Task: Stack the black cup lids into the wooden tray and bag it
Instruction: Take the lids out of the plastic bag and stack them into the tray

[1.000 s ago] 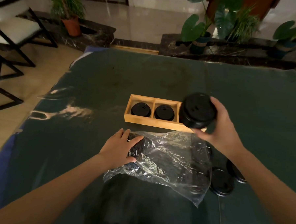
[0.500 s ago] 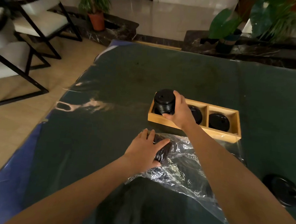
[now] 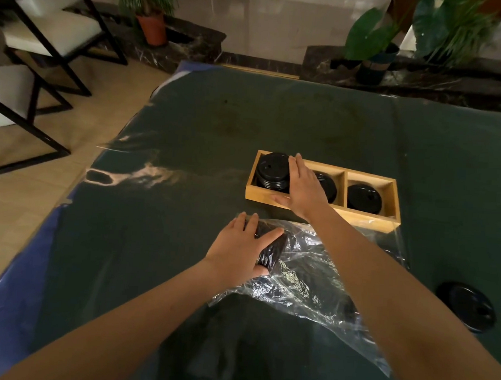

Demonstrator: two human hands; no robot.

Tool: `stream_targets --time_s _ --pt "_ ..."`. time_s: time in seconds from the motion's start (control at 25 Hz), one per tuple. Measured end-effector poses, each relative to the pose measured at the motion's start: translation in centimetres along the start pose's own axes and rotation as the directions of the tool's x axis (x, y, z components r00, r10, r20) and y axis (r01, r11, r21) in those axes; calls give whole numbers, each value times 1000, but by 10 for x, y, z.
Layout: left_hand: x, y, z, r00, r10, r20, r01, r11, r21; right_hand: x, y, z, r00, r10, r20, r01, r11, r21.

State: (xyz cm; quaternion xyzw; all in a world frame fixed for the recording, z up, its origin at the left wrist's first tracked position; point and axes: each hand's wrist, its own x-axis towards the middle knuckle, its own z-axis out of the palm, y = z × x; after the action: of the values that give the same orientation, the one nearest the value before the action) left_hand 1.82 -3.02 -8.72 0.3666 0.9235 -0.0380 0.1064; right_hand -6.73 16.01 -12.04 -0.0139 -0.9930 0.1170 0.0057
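Tray (image 3: 323,212) sits mid-tabletop (image 3: 205,135), three compartments in a row. Lid stack (image 3: 272,170) stands in the left compartment, rising above the rim. Middle lids (image 3: 328,185) half hidden by the right hand; right compartment lids (image 3: 364,197) in plain view, low.

Right hand (image 3: 301,189) is over the tray, fingers spread and loose, fingertips against the stack's right side, thumb by the near wall; nothing gripped.

Left hand (image 3: 241,252) lies palm-down on the bag (image 3: 311,280), closed around a dark lid bundle (image 3: 272,249) through the plastic. Bag lies crumpled just in front of the tray, its far edge touching the tray's near wall, and spreads toward the near right.

One loose lid (image 3: 466,305) lies flat on the tabletop, near right, well apart from both hands and tray.

Room: wide bare tabletop left of and beyond the tray. Left tabletop edge runs diagonally; chairs (image 3: 48,34) beyond it. Far edge backs onto a ledge with plants (image 3: 373,36).
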Motion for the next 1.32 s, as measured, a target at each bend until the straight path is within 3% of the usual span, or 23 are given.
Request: stream_targets --time_s 0.2,0.28,0.36,0.44,0.48,0.52,0.56,0.6,0.64,0.68,0.72,0.8,0.84,0.92,1.0,1.2,1.32 --pt "-1 -3 5 1000 2 -24 -3 1000 -4 -13 -5 -28 1000 -4 28 2 997 72" --pt "-1 -4 6 1000 8 -28 -8 1000 -11 -30 -5 -57 996 14 -88 5 978 210" --pt "0 -5 6 999 5 -33 -5 1000 -21 -67 5 -83 945 113 -308 -1 940 342" --pt "0 -5 5 999 3 -39 -4 1000 -27 -129 31 -97 792 343 -505 -146 910 389" --pt "1 -5 4 999 3 -41 -4 1000 -31 -162 47 -97 710 478 -518 -278 865 417" --pt "1 -6 4 999 2 -44 -4 999 -36 -192 61 -95 671 593 -445 -422 799 428" --pt "1 -6 4 999 2 -49 -4 999 -42 -216 73 -87 702 657 -276 -565 749 346" --pt "1 -7 3 999 2 -53 -5 999 -45 -232 81 -75 775 629 -62 -616 774 147" --pt "1 -6 2 999 0 -53 -3 999 -45 -241 84 -62 833 534 145 -542 840 22" --pt "1 -6 2 999 -5 -52 3 999 -44 -243 82 -51 869 417 266 -439 898 28" --pt "1 -6 1 999 -13 -47 11 999 -43 -241 75 -45 910 304 282 -358 919 165" --pt "1 -6 0 999 -30 -26 29 999 -41 -229 56 -40 973 130 189 -209 842 498" --pt "1 -6 -1 999 -36 -15 35 999 -41 -218 50 -37 987 35 159 -120 817 565" --pt "2 -7 -2 999 -41 9 42 998 -42 -193 38 -23 977 -169 126 92 879 468" --pt "2 -9 -3 999 -40 25 41 998 -47 -168 20 -15 962 -251 105 201 916 347" --pt "0 -14 -4 997 -27 66 35 992 -121 -138 -15 4 938 -337 79 287 885 366" --pt "-1 -19 -4 998 -10 66 21 986 -167 -133 -26 9 936 -351 -5 327 868 374"
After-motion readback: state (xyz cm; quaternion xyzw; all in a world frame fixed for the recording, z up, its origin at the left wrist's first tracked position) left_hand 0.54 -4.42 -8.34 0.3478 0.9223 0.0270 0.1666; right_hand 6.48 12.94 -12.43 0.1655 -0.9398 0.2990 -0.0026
